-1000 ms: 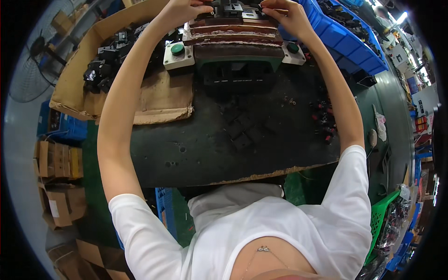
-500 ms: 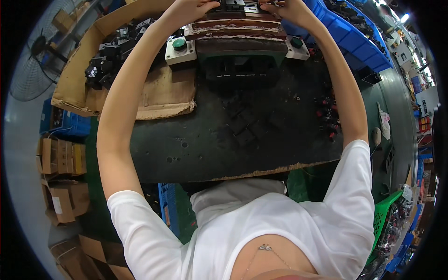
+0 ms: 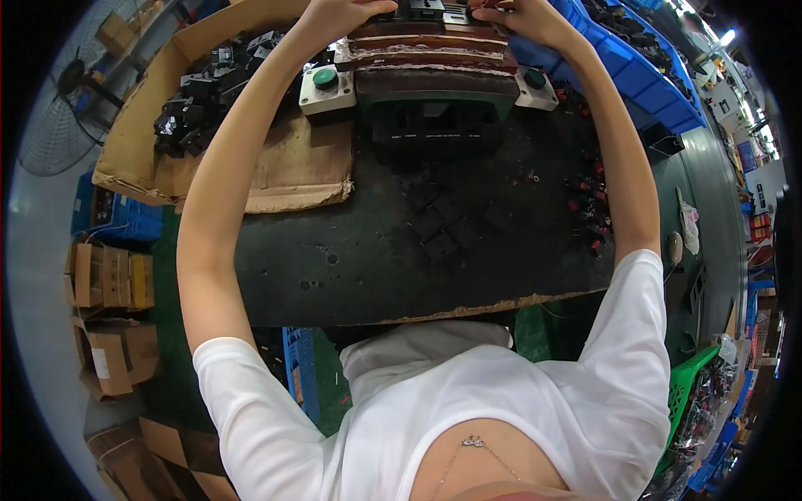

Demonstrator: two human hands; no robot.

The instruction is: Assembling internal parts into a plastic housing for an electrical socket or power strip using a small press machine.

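Left hand (image 3: 344, 15), right hand (image 3: 525, 20): whether clamped, cannot tell | Black assembly (image 3: 425, 11): between hands | Handling, advisedly: steady both ends evenly, fingertips clear of middle

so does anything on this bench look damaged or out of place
Yes. The flat black tabletop has a ragged front edge baring light brown material, so it looks chipped. The brown cardboard sheet at left has a frayed near edge. Small red-and-black parts lie scattered at right, outside any container.
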